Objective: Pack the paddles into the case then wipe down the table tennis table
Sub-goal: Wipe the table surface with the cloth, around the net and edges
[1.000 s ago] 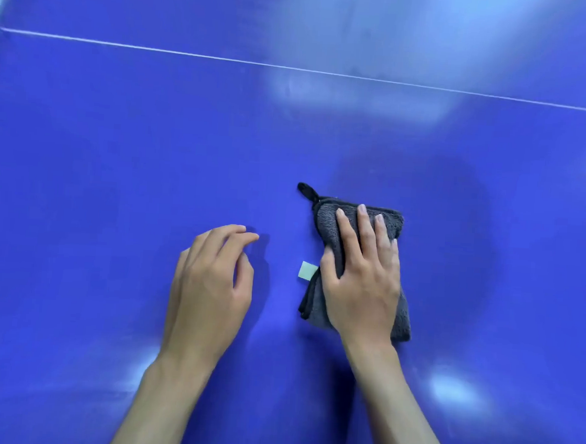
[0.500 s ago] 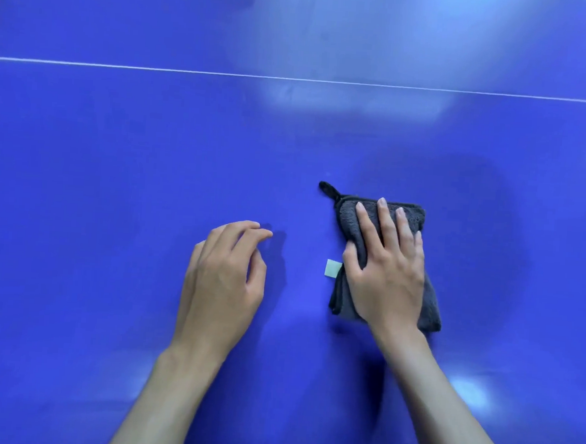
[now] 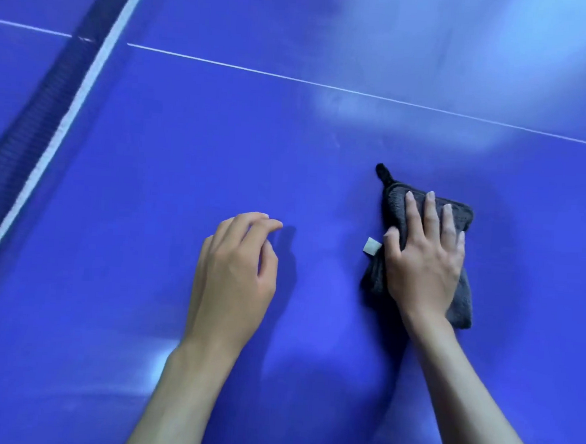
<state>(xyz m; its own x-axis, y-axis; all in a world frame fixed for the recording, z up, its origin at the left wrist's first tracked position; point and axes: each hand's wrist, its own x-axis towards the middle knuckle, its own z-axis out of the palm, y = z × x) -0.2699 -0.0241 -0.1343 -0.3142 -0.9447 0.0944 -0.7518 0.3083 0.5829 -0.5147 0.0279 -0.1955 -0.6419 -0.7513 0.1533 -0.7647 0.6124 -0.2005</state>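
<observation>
A folded dark grey cloth [image 3: 393, 207] with a black hanging loop and a small pale tag lies on the blue table tennis table [image 3: 148, 213]. My right hand [image 3: 423, 260] presses flat on the cloth with straight, spread fingers. My left hand [image 3: 235, 269] rests on the bare table surface to the left of the cloth, fingers loosely curled and holding nothing. No paddles or case are in view.
The net [image 3: 48, 104] with its white top band crosses the upper left corner. A thin white centre line [image 3: 361, 94] runs across the table beyond my hands. Light glare shows at the upper right.
The view has swung left, bringing the net into sight at the upper left. My right hand and the cloth now sit further right in view; my left hand keeps its pose.
</observation>
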